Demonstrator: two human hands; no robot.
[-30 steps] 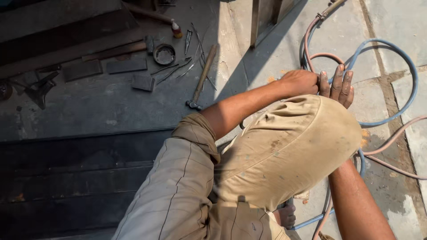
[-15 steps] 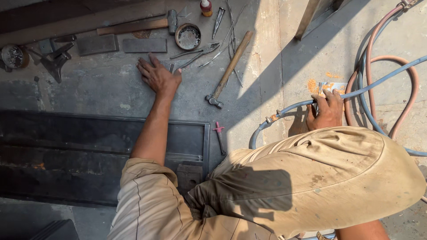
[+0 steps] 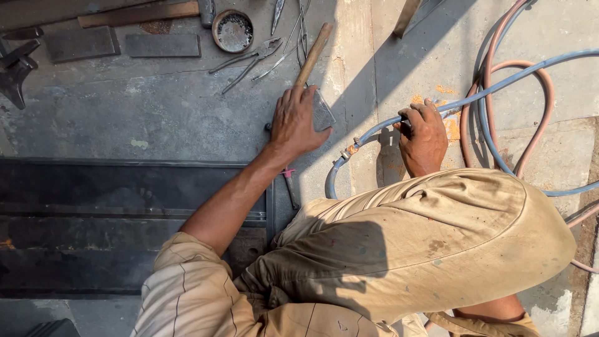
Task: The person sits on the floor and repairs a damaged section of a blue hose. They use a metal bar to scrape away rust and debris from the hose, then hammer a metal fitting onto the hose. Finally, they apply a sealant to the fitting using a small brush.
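On the grey floor [image 3: 156, 118], going from the left, a dark clamp-like tool [image 3: 15, 65] is lying at the edge, and two flat metal plates [image 3: 125, 45] are sitting side by side below a long wooden bar [image 3: 134, 14]. A round tin [image 3: 233, 30] is standing just right of them, with pliers [image 3: 249, 59] and thin rods splayed beside it. None of these is showing a label; no package, sign or sticker is showing anywhere.

Below, a dark metal frame [image 3: 125, 187] is lying flat, and a small red-handled tool [image 3: 290, 187] is resting at its right end.

The left hand [image 3: 296, 122] is pressing down, fingers spread and flat, over the head of the hammer [image 3: 315, 50], whose wooden handle is slanting up and right; a grey block [image 3: 323, 111] is peeking out from under the palm. It is not gripping, as far as I can tell.

Further right, the right hand [image 3: 423, 134] is clenching around the blue hose [image 3: 499, 84] near its brass fitting, where it is curving beside the red hose [image 3: 536, 106].

Risks, as I judge them: the hoses are looping close to the bent knee [image 3: 437, 237], so a shift of weight could be kinking or snagging them. The flat hand could be slipping off the hammer, or catching a finger on the sharp rods nearby.
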